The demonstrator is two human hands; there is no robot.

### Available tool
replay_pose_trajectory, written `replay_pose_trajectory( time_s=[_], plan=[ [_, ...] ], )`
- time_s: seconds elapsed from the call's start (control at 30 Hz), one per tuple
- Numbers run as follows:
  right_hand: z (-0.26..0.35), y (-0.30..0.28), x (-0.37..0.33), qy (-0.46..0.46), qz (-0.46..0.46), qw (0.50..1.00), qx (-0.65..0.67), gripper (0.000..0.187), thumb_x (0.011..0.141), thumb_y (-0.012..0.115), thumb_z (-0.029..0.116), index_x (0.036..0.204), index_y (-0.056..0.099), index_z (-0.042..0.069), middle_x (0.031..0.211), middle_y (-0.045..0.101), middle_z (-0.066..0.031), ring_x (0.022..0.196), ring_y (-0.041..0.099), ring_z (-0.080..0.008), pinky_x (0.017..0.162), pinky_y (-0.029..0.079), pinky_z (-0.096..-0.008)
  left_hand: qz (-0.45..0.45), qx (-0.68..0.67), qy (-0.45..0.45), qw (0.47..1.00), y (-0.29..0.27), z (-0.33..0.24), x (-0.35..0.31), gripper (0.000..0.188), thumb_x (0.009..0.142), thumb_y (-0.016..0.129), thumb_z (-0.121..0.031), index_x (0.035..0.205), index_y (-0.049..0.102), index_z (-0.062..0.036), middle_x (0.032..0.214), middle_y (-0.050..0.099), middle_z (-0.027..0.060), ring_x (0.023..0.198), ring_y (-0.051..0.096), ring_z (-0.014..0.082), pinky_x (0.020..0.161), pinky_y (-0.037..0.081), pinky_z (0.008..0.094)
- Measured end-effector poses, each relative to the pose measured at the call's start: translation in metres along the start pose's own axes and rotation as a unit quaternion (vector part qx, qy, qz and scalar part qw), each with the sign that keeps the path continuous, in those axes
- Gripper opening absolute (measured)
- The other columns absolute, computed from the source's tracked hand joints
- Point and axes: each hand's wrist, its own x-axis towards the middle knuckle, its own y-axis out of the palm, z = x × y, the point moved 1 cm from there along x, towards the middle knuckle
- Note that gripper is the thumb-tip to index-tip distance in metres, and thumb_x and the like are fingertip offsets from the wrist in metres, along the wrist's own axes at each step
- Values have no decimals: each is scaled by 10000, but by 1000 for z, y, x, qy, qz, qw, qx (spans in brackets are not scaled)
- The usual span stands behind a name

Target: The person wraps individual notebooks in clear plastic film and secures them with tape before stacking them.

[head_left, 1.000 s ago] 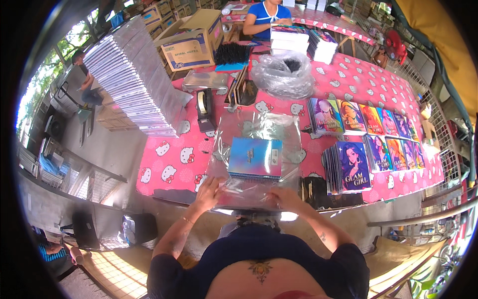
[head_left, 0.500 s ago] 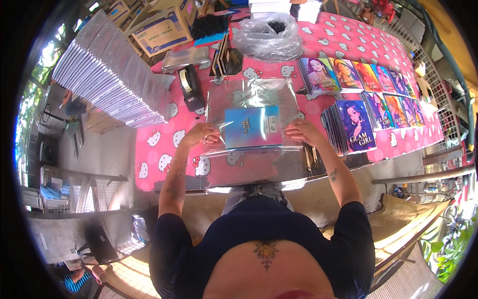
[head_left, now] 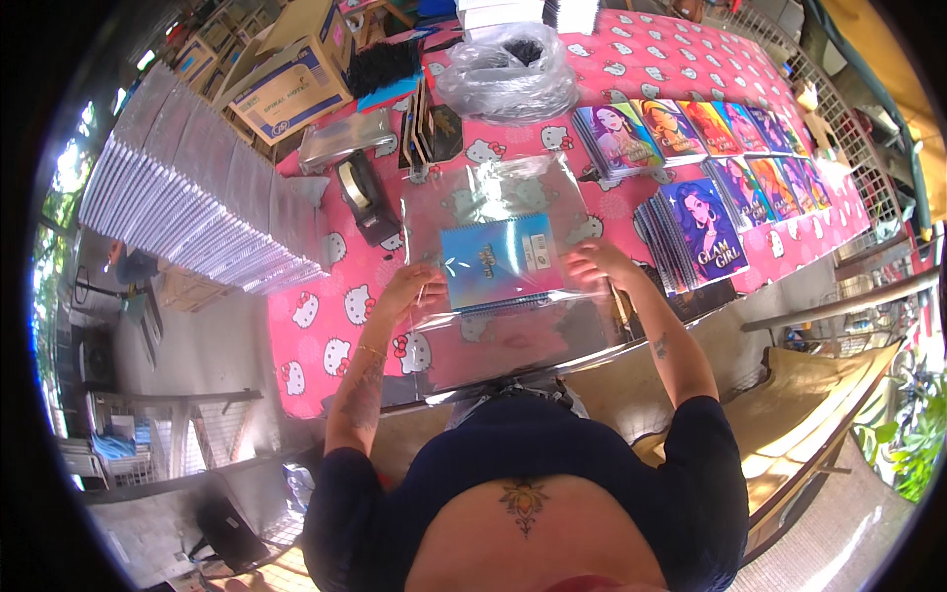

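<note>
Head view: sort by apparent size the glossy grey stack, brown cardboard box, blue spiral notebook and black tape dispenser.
1. Glossy grey stack
2. Brown cardboard box, blue spiral notebook: too close to rank
3. Black tape dispenser

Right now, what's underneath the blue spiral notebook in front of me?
Beneath the blue spiral notebook, coil bindings show along the near edge, suggesting more notebooks; their covers and count are hidden. Clear plastic film spreads around it, over the pink tablecloth.

Table (head_left: 681, 71), pink, patterned. Centre: clear plastic sheet (head_left: 493, 345). Left of centre: black tape dispenser (head_left: 368, 209). Upper centre: clear plastic bundle (head_left: 505, 87). Right: colourful spiral notebooks (head_left: 740, 187), rows.
</note>
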Motion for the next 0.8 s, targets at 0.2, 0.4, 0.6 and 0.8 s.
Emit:
replay_pose_trajectory(
  time_s=[0.2,0.4,0.6,0.8],
  plan=[
    [16,141,-73,-338,-191,801,-456,465,893,626,339,1284,521,110,1325,518,-155,1319,435,-321,1072,337,-543,-26,87,-17,996,-23,-15,-8,232,926,659,-217,1041,657,-15,867,689,70,776,693,188,743,562,310],
    [-13,193,-61,-346,-198,744,-535,661,892,609,451,1466,398,202,1554,309,-122,1459,250,-333,1149,126,-645,-135,349,334,865,0,-76,46,234,910,653,-228,997,696,-14,857,710,123,797,702,214,705,537,310],
    [-7,195,-65,-337,-197,743,-544,676,863,640,445,1456,419,206,1554,312,-117,1458,254,-330,1144,132,-662,-154,562,447,678,72,-91,164,198,888,600,-163,954,702,-7,928,682,183,882,645,372,782,519,457],
    [-13,193,-62,-347,-223,738,-533,672,833,679,414,1430,449,207,1537,341,-105,1450,276,-316,1144,155,-656,-50,627,327,705,79,-110,188,175,847,591,-148,869,672,6,934,638,224,947,624,386,828,500,492]
  ],
)
